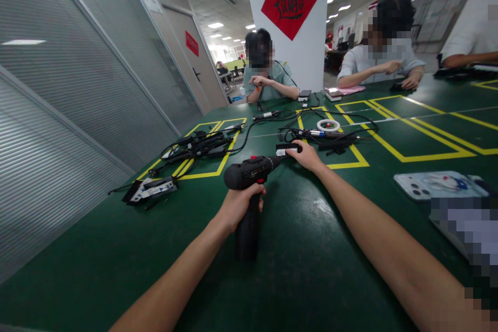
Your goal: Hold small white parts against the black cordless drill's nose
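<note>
My left hand [246,202] is wrapped round the grip of a black cordless drill [249,172] with red switches, its body level and its battery base low over the green table. The drill's nose points away to the right. Beyond it, my right hand [305,154] pinches a small black block with a white label [287,150] between thumb and fingers. The drill's tip ends right beside this block; whether they touch I cannot tell. What lies under the fingers of the right hand is hidden.
Black cables and adapters [202,146] lie in a heap at left, near dark parts with white labels [153,189]. A white tape ring [328,125] and a soldering-iron-like tool [322,135] sit behind my right hand. A phone [439,185] rests at right. Co-workers sit across the table.
</note>
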Tool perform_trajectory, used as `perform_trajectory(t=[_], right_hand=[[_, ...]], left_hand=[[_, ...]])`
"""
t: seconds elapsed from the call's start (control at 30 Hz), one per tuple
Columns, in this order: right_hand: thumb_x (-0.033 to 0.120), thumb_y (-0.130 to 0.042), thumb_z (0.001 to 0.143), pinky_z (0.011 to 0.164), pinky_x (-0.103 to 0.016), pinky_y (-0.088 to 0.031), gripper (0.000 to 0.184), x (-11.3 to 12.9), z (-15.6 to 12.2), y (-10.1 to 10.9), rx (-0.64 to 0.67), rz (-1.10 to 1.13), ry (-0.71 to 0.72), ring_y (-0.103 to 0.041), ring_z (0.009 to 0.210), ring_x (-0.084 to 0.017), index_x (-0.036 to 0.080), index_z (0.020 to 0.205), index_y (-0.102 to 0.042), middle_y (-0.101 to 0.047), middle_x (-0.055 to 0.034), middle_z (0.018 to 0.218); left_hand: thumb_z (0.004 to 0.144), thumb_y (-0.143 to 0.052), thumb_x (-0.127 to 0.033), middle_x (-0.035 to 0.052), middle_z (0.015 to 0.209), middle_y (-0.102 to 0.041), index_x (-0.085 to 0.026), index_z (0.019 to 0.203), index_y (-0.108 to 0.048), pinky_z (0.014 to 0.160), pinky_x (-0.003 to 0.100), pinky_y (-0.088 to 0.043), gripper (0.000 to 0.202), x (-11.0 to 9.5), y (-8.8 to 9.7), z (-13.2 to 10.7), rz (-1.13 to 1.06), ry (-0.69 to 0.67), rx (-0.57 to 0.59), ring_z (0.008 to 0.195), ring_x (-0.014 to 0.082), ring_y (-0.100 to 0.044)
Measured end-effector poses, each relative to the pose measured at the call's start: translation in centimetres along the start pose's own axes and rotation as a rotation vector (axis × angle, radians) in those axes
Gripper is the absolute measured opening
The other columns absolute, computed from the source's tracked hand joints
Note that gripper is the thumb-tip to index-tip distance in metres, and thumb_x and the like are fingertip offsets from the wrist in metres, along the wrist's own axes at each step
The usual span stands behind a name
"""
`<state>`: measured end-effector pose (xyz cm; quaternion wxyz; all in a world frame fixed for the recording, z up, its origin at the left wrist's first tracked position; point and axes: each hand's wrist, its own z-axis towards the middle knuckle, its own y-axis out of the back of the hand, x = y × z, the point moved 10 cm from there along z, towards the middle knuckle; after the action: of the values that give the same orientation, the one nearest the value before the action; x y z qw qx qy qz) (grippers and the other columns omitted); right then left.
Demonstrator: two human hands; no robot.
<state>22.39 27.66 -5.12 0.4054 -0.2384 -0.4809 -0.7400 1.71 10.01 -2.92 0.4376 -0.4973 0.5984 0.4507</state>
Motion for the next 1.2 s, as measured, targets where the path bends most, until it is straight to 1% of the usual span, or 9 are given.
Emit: perform_trajectory(t=[0.2, 0.4, 0.57, 0.93, 1.07, 1.2], right_hand=[[0.046, -0.063, 0.079, 0.086, -0.034, -0.048, 0.044, 0.16, -0.06, 0.01, 0.007, 0.008, -0.013, -0.063, 0.090, -0.020, 0.021, 0.116, -0.062, -0.067, -0.0064, 0.104], [0.046, -0.063, 0.079, 0.087, -0.034, -0.047, 0.044, 0.10, -0.02, 0.01, -0.001, -0.003, -0.005, -0.062, 0.090, -0.020, 0.021, 0.115, -0.063, -0.068, -0.0068, 0.103], [0.047, -0.063, 0.079, 0.085, -0.034, -0.047, 0.045, 0.08, 0.02, 0.00, -0.007, -0.005, 0.011, -0.062, 0.090, -0.020, 0.021, 0.115, -0.062, -0.068, -0.0064, 0.103], [0.047, -0.062, 0.078, 0.084, -0.032, -0.047, 0.042, 0.21, -0.05, 0.01, -0.001, -0.004, 0.004, -0.062, 0.086, -0.019, 0.021, 0.112, -0.063, -0.067, -0.0055, 0.100], [0.046, -0.062, 0.079, 0.084, -0.032, -0.047, 0.042, 0.37, -0.12, 0.05, 0.004, -0.006, 0.003, -0.062, 0.086, -0.019, 0.020, 0.112, -0.063, -0.067, -0.0055, 0.100], [0.046, -0.062, 0.079, 0.083, -0.032, -0.047, 0.042, 0.39, -0.14, 0.07, 0.010, -0.010, 0.006, -0.062, 0.086, -0.019, 0.021, 0.112, -0.063, -0.067, -0.0053, 0.100]], left_hand=[[0.073, -0.062, -0.035, 0.0038, 0.057, -0.060, -0.013, 0.079, -0.064, 0.052, 0.025, -0.042, 0.023, -0.09, 0.14, 0.06, -0.020, -0.010, -0.010, 0.050, 0.0146, -0.053], [0.076, -0.060, -0.035, 0.0034, 0.053, -0.058, -0.013, 0.078, -0.063, 0.051, 0.024, -0.040, 0.023, 0.08, 0.05, -0.09, 0.017, 0.024, -0.011, 0.050, 0.0141, -0.052], [0.075, -0.060, -0.035, 0.0030, 0.053, -0.058, -0.013, 0.078, -0.063, 0.051, 0.025, -0.041, 0.023, 0.06, -0.01, -0.05, -0.002, 0.014, -0.007, 0.050, 0.0143, -0.052], [0.070, -0.063, -0.034, 0.0042, 0.056, -0.060, -0.012, 0.077, -0.065, 0.051, 0.026, -0.042, 0.023, -0.02, 0.19, 0.05, -0.012, 0.006, -0.030, 0.049, 0.0150, -0.054], [0.070, -0.063, -0.035, 0.0037, 0.053, -0.058, -0.012, 0.076, -0.065, 0.050, 0.026, -0.042, 0.024, 0.05, 0.17, 0.04, -0.015, 0.015, -0.027, 0.048, 0.0150, -0.053], [0.070, -0.064, -0.035, 0.0043, 0.057, -0.061, -0.012, 0.079, -0.065, 0.051, 0.025, -0.043, 0.025, 0.03, 0.21, 0.04, -0.045, 0.003, -0.024, 0.050, 0.0145, -0.054]])
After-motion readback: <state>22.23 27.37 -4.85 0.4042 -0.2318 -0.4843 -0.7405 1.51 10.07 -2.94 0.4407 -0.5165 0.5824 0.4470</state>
